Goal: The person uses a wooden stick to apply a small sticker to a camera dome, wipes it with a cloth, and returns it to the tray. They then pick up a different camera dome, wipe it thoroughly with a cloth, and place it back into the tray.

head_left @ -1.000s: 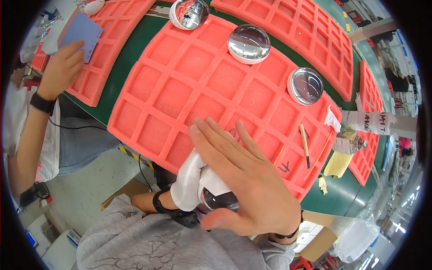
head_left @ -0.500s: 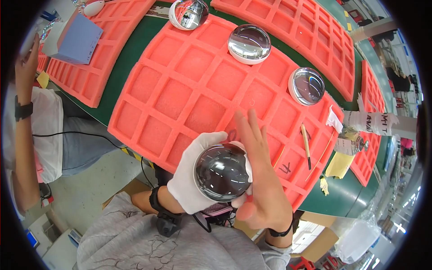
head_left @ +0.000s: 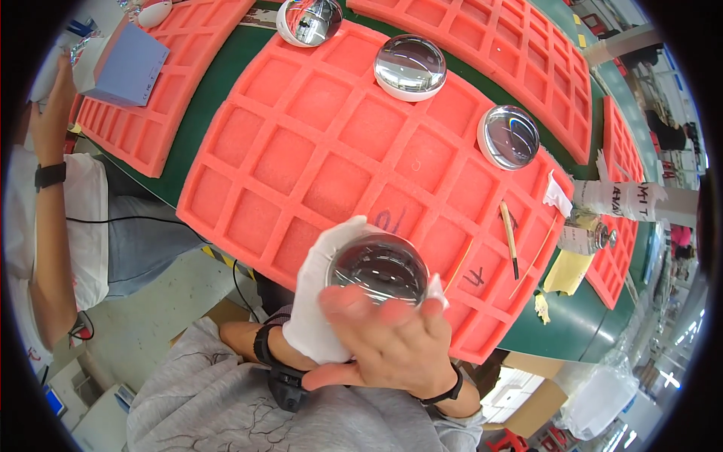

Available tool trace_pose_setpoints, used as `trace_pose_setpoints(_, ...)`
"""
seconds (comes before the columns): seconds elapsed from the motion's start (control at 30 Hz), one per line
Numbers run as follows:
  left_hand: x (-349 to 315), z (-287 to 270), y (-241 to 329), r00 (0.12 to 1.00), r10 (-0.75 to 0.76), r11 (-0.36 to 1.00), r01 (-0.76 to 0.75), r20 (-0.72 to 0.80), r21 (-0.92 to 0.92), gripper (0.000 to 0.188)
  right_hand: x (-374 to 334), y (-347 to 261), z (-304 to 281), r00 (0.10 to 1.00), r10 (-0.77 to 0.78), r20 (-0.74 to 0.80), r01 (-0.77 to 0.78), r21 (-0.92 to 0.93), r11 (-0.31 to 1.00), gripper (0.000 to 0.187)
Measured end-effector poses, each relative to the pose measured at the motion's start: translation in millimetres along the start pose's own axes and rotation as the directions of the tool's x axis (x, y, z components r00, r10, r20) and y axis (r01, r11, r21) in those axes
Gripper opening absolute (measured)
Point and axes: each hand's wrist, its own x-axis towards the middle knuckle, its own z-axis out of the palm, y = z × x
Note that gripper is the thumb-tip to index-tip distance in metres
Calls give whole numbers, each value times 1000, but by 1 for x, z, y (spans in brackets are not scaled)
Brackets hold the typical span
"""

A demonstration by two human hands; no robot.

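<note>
My left hand (head_left: 312, 301), in a white glove, cups a clear, rounded glass lens (head_left: 380, 260) from its left side and below. My bare right hand (head_left: 395, 343) lies over the near part of the lens, palm down and fingers spread, slightly blurred. Whether those fingertips touch the glass I cannot tell. Just beyond is a pink foam tray (head_left: 339, 179) with square pockets. Three similar domed lenses rest along its far side: one at the top left (head_left: 309, 22), one in the middle (head_left: 410, 66) and one at the right (head_left: 509, 137).
On the tray's right lies a thin wooden stick with a dark tip (head_left: 510, 239). Beside it stand a glass bottle with a metal top (head_left: 584, 235) and yellow paper (head_left: 566, 273). More foam trays and a blue-grey box (head_left: 129, 66) surround it. A co-worker's arm (head_left: 54, 248) is at the left.
My right hand has swung from upright at the lens's right side to lying across its near part. The lens stays in my gloved left hand. The co-worker's hand has shifted slightly.
</note>
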Motion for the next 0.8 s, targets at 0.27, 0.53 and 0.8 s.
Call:
trace_pose_setpoints(0.27,1,40,-46,995,-10,997,2,100,76,53,41,-9,-25,981,-53,185,91,-204,975,83)
trace_pose_setpoints(0.53,17,-2,3,983,57,983,-87,177,164,49,62,-20,-14,974,61,216,-28,-154,988,89)
trace_pose_setpoints(0.8,19,-14,21,952,218,928,-271,215,256,45,62,-22,-5,964,147,224,-110,-168,980,99)
